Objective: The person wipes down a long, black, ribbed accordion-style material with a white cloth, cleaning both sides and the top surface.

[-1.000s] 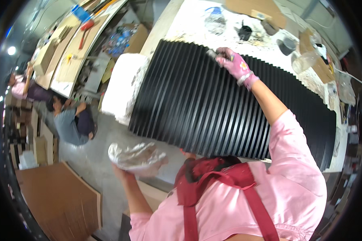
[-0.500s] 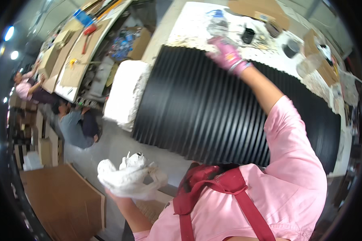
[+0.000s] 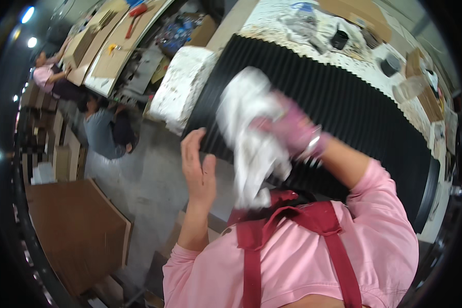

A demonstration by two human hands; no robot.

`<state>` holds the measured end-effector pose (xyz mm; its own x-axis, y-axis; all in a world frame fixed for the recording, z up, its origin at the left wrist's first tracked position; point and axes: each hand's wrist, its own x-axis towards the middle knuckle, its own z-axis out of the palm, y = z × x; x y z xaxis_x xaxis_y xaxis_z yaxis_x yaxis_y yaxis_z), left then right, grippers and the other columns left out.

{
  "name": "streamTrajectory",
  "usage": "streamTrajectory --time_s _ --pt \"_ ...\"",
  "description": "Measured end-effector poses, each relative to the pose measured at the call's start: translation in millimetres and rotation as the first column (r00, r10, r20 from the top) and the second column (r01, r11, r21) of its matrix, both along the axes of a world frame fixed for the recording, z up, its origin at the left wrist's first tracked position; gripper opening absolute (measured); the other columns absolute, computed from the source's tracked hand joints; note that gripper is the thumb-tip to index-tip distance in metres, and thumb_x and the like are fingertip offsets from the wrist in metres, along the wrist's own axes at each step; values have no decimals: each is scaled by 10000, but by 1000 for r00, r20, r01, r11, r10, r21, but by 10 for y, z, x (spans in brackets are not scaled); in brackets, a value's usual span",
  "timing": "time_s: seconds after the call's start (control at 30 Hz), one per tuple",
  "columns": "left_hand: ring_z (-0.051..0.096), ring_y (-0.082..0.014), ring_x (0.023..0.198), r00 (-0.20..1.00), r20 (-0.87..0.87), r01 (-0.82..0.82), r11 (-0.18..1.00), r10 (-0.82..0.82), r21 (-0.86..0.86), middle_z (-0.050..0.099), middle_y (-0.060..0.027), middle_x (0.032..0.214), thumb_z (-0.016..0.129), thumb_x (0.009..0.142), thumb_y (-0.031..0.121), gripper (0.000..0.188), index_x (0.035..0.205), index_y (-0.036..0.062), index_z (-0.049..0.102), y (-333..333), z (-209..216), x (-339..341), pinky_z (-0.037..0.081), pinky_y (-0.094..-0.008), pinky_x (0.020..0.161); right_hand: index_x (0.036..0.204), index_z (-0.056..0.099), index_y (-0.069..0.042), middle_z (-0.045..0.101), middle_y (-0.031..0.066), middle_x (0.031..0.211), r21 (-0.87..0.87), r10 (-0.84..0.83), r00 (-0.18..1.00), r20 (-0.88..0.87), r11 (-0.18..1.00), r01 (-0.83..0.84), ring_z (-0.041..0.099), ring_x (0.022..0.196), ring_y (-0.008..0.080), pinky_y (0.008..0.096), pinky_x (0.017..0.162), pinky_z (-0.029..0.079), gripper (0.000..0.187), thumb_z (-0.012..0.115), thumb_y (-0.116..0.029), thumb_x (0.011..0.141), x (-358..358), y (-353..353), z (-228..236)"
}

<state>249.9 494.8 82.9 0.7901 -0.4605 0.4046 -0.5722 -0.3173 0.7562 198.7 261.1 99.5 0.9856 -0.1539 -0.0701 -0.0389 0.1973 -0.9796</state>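
My right hand [image 3: 292, 127], in a pink glove, is closed on a crumpled white cloth [image 3: 241, 115], which is blurred by motion. The cloth hangs over the left part of a black ribbed sheet [image 3: 339, 102]; whether it touches the ridges I cannot tell. My bare left hand [image 3: 199, 167] is raised by the near left corner of the sheet, fingers stretched up and thumb apart, holding nothing. Past my left hand lies a white wrapped block [image 3: 182, 84] with dark specks, against the sheet's left end.
Behind the sheet, the stained white worktable [image 3: 272, 23] bears a clear plastic bottle [image 3: 304, 18], a black cup [image 3: 339, 39], a dark jar [image 3: 390, 65] and cardboard. Two people [image 3: 105, 131] [image 3: 49, 77] are at the left. A large cardboard box [image 3: 77, 226] stands lower left.
The white cloth has passed from my left hand to my right. My right hand has come back toward me from the sheet's far edge. My emptied left hand has risen.
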Motion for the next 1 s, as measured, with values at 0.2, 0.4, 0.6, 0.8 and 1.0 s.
streamTrajectory --time_s 0.2,0.4,0.6,0.8,1.0 --pt "422 -277 1296 801 -495 -429 899 336 -84 395 -179 1442 541 991 276 594 1449 -22 308 656 -887 285 323 -368 1092 1416 385 -40 627 149 1170 -607 -41 922 384 741 286 630 1070 265 383 905 536 627 670 -118 862 325 -583 150" --pt "343 -279 1314 795 -534 -418 898 287 -140 294 -236 1446 598 957 238 713 1471 -31 183 295 -1051 411 376 -387 1049 1337 539 -285 495 108 1405 -999 597 802 34 38 14 492 1260 311 515 1048 347 528 688 -280 830 536 -262 -626" --pt "328 -280 1346 834 -458 -409 902 309 -137 293 -206 1466 557 956 213 650 1458 -17 213 317 -1296 429 225 -392 1133 1239 589 -254 565 34 1293 -989 695 705 140 67 131 542 1195 193 390 932 435 447 643 -159 806 911 192 -516" --pt "372 -259 1303 734 -613 -488 855 293 -175 321 -177 1446 563 942 132 638 1467 7 222 267 -1147 404 274 -355 1106 1201 598 -246 576 64 1259 -931 756 598 267 44 361 551 1186 224 402 900 497 330 593 -250 871 1764 -5 -869" --pt "387 -258 1294 785 -531 -455 879 321 -142 332 -184 1449 550 944 100 628 1469 -3 221 247 -1240 431 292 -350 1098 1165 608 -45 673 130 1058 -756 -138 990 -37 651 62 687 862 239 308 802 578 271 600 -179 930 2710 -1507 -728"
